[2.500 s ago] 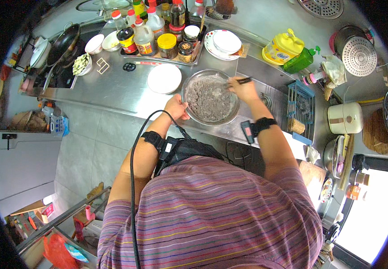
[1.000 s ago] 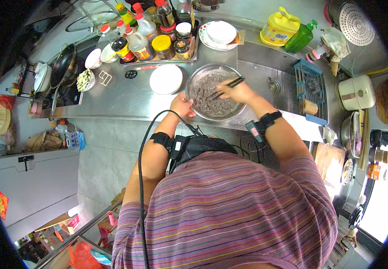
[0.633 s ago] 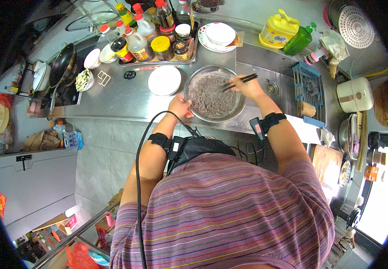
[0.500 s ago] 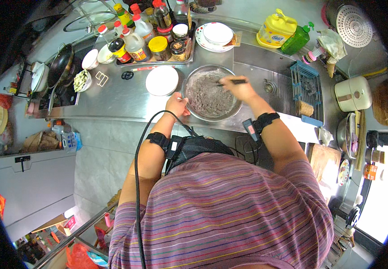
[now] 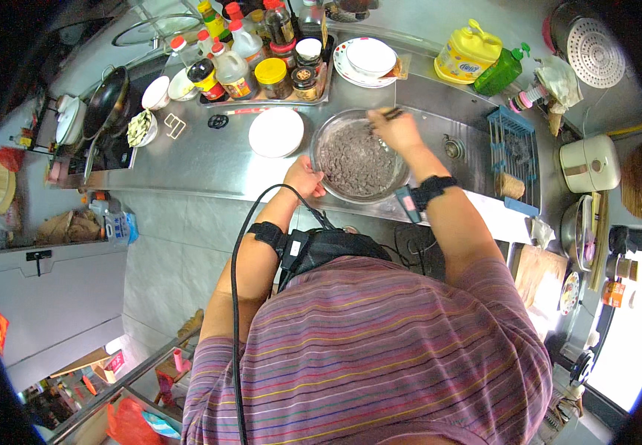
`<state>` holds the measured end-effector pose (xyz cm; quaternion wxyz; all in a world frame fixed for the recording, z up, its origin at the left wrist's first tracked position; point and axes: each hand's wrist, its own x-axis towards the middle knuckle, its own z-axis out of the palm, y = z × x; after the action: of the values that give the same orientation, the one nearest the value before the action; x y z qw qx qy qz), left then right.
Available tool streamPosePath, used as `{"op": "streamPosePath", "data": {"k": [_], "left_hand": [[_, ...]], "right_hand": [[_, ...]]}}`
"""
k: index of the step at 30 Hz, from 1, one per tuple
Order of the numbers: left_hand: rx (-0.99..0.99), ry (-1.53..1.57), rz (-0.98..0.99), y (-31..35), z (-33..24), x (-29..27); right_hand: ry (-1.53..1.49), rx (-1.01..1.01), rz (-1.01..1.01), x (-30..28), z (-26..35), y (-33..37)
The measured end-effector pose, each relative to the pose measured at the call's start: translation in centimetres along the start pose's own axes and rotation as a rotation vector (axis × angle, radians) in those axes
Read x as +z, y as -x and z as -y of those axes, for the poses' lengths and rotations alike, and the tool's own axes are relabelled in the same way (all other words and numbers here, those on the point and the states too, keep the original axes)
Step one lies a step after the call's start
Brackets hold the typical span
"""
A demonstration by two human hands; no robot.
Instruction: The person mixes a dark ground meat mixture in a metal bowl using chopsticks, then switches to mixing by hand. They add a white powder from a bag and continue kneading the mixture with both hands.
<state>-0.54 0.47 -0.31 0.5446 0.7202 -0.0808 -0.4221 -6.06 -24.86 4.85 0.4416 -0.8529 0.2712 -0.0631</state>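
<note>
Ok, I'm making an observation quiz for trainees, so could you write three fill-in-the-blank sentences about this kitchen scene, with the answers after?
1. The right hand holds chopsticks coloured ____.
2. The left hand touches the rim of the metal bowl, and the round dish just left of that bowl is coloured ____.
3. The pump bottle beside the yellow jug is coloured ____.

Missing words: black; white; green.

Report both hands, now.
Left hand: closed on the near left edge of the bowl.
Right hand: closed, holding dark chopsticks over the bowl.
</note>
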Motion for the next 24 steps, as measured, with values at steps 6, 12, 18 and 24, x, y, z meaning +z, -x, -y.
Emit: {"op": "streamPosePath", "data": {"k": [6,12,18,24], "left_hand": [[-0.014,0.004,0.0,0.2,-0.5,0.0],[-0.002,-0.032,0.039,0.4,-1.1,0.7],[-0.013,-0.01,0.06,0.1,-0.9,0.6],[-0.033,0.104,-0.005,-0.6,0.0,0.6]], "right_hand": [[-0.053,-0.477,0.391,2.7,4.7,3.4],[0.035,-0.411,0.637,1.7,6.9,-0.4],[0.028,-0.145,0.495,-2.3,5.0,-7.8],[-0.138,0.112,0.336,-9.2,-1.4,-5.9]]}}
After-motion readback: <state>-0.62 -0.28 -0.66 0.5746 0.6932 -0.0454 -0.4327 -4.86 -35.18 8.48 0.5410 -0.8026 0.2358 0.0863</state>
